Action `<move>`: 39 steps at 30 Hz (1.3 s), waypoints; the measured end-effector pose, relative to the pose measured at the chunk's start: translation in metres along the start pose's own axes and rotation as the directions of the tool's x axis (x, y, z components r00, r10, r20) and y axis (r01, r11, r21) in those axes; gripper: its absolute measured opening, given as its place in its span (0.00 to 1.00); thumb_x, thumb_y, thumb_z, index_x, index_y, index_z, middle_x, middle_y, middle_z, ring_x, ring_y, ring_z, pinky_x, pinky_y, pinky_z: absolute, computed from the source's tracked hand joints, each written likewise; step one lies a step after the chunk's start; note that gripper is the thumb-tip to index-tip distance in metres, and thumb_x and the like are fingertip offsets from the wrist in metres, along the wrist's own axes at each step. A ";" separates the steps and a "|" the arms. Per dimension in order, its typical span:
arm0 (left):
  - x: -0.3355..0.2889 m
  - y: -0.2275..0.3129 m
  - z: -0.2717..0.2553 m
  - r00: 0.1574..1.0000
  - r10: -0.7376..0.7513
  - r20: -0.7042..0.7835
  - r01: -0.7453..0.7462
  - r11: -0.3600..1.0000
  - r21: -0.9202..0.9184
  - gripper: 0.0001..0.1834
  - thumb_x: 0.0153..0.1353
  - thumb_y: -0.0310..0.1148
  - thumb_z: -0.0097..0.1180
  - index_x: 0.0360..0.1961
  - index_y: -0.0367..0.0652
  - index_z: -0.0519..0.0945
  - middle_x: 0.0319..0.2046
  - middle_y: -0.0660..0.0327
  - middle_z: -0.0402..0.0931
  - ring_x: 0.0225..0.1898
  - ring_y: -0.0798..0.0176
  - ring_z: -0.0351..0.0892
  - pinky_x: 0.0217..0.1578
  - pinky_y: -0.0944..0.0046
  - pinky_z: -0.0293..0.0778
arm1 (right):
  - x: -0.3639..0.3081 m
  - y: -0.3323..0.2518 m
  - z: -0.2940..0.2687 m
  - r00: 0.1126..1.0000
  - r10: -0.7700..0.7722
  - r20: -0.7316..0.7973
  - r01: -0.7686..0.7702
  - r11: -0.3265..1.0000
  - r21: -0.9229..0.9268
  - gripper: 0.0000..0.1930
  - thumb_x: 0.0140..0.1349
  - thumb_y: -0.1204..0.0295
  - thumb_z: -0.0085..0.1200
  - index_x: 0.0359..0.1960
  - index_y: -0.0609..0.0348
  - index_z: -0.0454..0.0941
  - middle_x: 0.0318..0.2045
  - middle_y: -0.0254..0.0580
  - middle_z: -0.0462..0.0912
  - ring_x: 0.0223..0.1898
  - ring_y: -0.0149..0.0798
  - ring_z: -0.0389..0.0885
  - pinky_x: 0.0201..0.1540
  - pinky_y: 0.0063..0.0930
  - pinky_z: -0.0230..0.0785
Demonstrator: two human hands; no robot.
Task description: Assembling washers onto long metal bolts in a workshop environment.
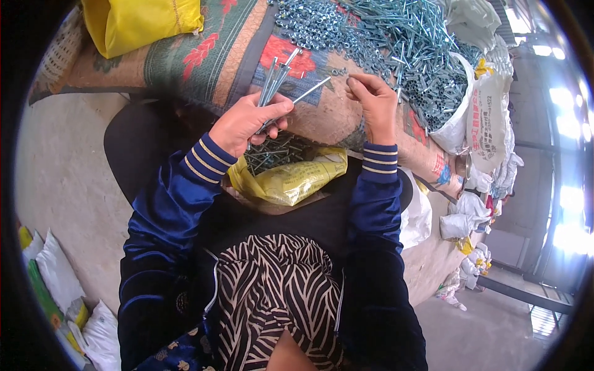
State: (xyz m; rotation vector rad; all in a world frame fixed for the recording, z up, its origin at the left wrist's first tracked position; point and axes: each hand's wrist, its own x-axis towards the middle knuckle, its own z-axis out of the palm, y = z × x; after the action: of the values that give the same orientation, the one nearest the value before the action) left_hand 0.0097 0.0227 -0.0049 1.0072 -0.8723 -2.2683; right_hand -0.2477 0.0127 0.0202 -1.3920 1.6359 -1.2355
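My left hand [253,120] is closed around a bundle of long thin metal bolts [272,83], most pointing up and away. One bolt [311,90] slants out to the right, its tip a little short of my right hand [374,102]. The right hand's thumb and fingers are pinched together; whatever lies between them is too small to make out. Below my left hand, a yellow plastic bag [297,182] on my lap holds many more bolts [275,154]. Beyond the hands, loose small nuts or rings [315,28] are spread on the patterned cloth [322,114].
A large heap of bolts and short metal sleeves [427,68] fills the far right, partly in a white woven sack [489,120]. A yellow bag [145,21] lies at the far left. White sacks [59,266] stand on the floor at left, with more sacks [464,216] at right.
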 end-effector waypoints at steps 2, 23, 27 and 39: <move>0.001 -0.001 0.000 1.000 -0.018 0.009 0.018 1.000 0.006 0.11 0.61 0.42 0.58 0.37 0.48 0.75 0.24 0.70 0.73 0.20 0.79 0.70 0.12 0.81 0.52 | -0.010 -0.013 0.013 0.997 0.060 0.058 -0.075 0.944 0.322 0.08 0.58 0.78 0.57 0.38 0.67 0.81 0.31 0.42 0.83 0.31 0.32 0.83 0.36 0.21 0.77; 0.002 -0.001 -0.003 0.997 0.024 0.076 -0.019 0.998 -0.060 0.10 0.62 0.41 0.56 0.38 0.47 0.76 0.23 0.68 0.75 0.16 0.78 0.70 0.11 0.81 0.55 | -0.022 -0.029 0.042 0.984 -0.174 -0.036 0.177 0.973 0.151 0.08 0.57 0.81 0.57 0.39 0.66 0.81 0.33 0.37 0.82 0.32 0.27 0.80 0.38 0.19 0.73; -0.001 0.004 -0.003 0.993 0.011 0.121 0.005 0.991 -0.134 0.10 0.63 0.41 0.54 0.39 0.47 0.76 0.22 0.69 0.74 0.16 0.78 0.69 0.11 0.81 0.56 | -0.021 -0.042 0.049 0.876 -0.481 -0.029 0.457 0.849 -0.266 0.07 0.55 0.82 0.58 0.36 0.65 0.82 0.32 0.34 0.82 0.31 0.25 0.79 0.36 0.18 0.72; -0.003 0.008 -0.008 0.989 0.134 0.059 -0.132 0.991 -0.030 0.11 0.65 0.40 0.52 0.39 0.44 0.77 0.22 0.69 0.73 0.15 0.78 0.68 0.12 0.81 0.54 | -0.012 -0.048 0.053 0.997 -0.054 0.048 0.036 0.948 0.316 0.08 0.55 0.82 0.58 0.37 0.63 0.81 0.32 0.38 0.82 0.33 0.31 0.80 0.38 0.21 0.73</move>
State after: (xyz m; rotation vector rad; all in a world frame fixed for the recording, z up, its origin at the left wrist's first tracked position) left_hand 0.0193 0.0165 -0.0015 0.8463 -0.9058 -2.2018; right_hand -0.1802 0.0123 0.0459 -1.2554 1.3060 -1.4015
